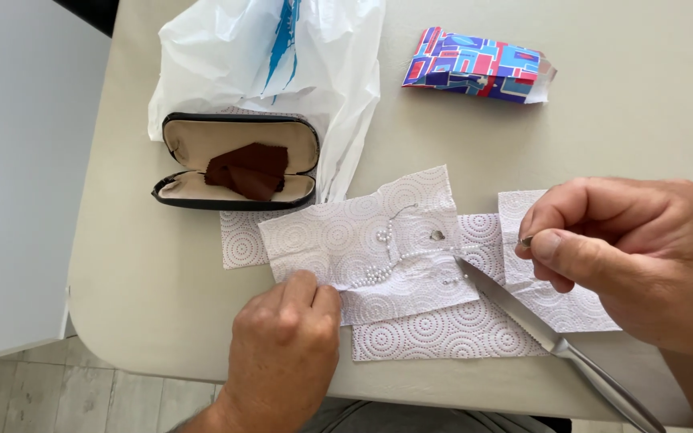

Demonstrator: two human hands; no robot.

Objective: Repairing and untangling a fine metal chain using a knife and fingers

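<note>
My left hand [286, 341] presses its fingertips on the near edge of a patterned paper towel [338, 236] spread on the beige table [603, 136]. A string of small white pearl beads [382, 273] lies on the towel, running toward a small metal piece [437, 235]. My right hand [631, 256] is raised at the right, thumb and forefinger pinched on a tiny object that is hard to make out, possibly a thin thread. A steel knife [539, 329] lies on the towels under that hand, tip pointing at the beads.
An open black glasses case [234, 160] holding a brown cloth [249, 170] sits at the left. Behind it lies a white plastic bag [282, 56]. A colourful packet [475, 64] rests at the back. The table's near edge is close to my body.
</note>
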